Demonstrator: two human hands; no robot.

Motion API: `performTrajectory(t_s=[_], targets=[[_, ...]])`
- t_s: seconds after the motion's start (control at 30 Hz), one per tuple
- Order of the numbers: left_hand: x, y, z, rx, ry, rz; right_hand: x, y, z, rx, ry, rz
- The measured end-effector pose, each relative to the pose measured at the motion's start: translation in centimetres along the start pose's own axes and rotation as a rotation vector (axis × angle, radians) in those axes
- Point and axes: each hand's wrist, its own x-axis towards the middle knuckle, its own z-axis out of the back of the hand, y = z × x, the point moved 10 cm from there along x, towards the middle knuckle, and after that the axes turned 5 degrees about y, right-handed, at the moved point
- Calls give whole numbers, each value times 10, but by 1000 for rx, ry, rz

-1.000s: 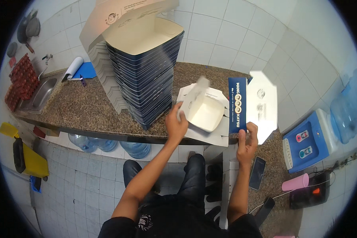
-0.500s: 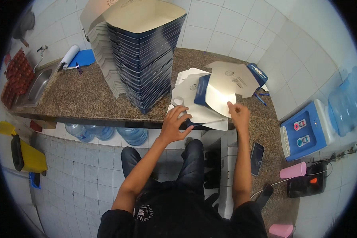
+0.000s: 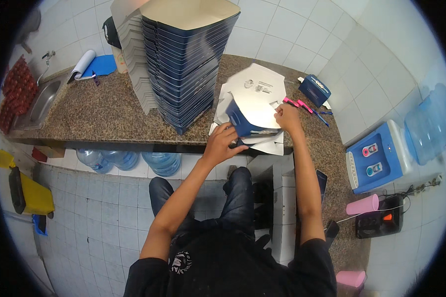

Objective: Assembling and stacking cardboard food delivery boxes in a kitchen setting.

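Note:
A blue-and-white cardboard box, partly folded, sits on a pile of flat cardboard blanks at the counter's front edge. Its pale lid leans away from me, and its blue side walls stand up. My left hand is at the box's front left corner, fingers and thumb curled around it. At the right edge, my right hand pinches the cardboard with bent fingers; the fingertips are partly hidden. To the left rises a tall stack of nested blue boxes with their lids hanging off its left side.
A small dark blue box stands at the back right, near pink markers and blue pens. A water dispenser, a pink cup and a phone are on the right. Far left is a sink.
The box has turned, its lid swinging from the right to the back, and its blue front wall now faces me. My right hand has moved slightly up and left. The pink markers are uncovered.

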Motion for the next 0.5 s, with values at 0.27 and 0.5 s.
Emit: performTrajectory(t_s=[0.27, 0.5], targets=[[9, 10, -1, -89, 57, 28, 6, -17, -1, -315, -79, 16], [10, 18, -10, -97, 149, 13, -43, 82, 6, -71, -184, 265]])
